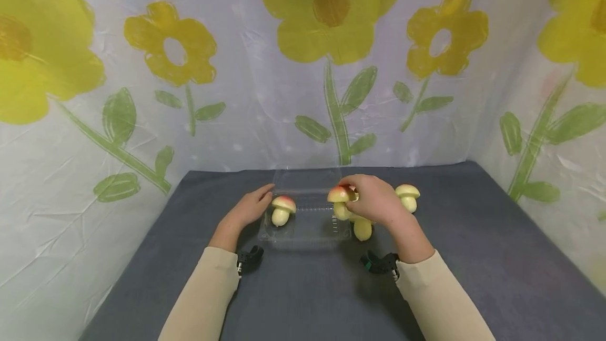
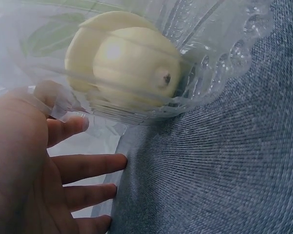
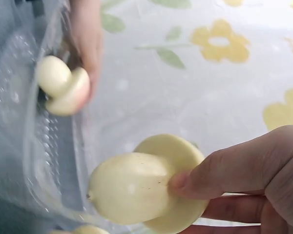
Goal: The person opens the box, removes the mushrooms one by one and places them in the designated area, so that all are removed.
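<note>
In the head view, my right hand (image 1: 376, 199) pinches a toy mushroom (image 1: 340, 194) with a red-topped cap and cream stem, above the right end of a clear plastic box (image 1: 310, 228). The right wrist view shows the thumb on the underside of this mushroom's cap (image 3: 176, 146), beside the stem. Another mushroom (image 1: 282, 210) lies inside the box at its left end. My left hand (image 1: 246, 208) is at the box's left side, its fingers (image 2: 90, 166) straight and spread. The thumb is at the box's edge, partly seen through the plastic.
Another mushroom (image 1: 362, 229) lies by the box's right side, partly under my right hand. One more mushroom (image 1: 407, 197) sits farther right on the dark grey cloth (image 1: 303, 288). The box's clear lid (image 1: 307, 179) stands raised at the back, near the flowered curtain (image 1: 236, 120).
</note>
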`<state>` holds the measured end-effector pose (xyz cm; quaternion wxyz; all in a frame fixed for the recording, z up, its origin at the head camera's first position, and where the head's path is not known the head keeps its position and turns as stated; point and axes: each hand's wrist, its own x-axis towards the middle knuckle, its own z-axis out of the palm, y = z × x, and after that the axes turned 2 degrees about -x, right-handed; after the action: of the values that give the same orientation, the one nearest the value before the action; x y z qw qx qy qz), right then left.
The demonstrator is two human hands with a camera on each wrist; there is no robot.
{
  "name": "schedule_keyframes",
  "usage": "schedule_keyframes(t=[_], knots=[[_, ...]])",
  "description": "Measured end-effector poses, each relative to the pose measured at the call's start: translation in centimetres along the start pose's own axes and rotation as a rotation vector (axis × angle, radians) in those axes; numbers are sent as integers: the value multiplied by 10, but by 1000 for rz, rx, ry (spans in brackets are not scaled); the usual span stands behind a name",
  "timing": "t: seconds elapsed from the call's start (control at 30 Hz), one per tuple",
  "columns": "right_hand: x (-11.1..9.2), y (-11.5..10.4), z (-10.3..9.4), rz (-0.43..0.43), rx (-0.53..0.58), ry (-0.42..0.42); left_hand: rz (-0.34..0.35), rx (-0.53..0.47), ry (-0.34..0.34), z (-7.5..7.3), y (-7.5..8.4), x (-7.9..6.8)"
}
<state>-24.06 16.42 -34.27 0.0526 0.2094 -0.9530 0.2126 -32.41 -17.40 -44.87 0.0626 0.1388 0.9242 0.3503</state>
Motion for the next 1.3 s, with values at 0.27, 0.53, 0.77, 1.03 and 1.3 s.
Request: schedule_keyframes(t=[0.27,0.53,0.77,1.03,1.3], knots=[[-2,23,-20,85,42,-71,-5,0,-12,-2,0,1],[-9,37,-32,157,89,-136,-4,-2,-3,-2,0,0],[-14,51,-38,270,102,-227,-1,-6,-9,-2,0,1],[-16,61,-41,311,63,-281,-6,-11,-13,-4,3,1],[-14,70,-30,345,28,-319,-8,-17,-14,-3,3,-1]])
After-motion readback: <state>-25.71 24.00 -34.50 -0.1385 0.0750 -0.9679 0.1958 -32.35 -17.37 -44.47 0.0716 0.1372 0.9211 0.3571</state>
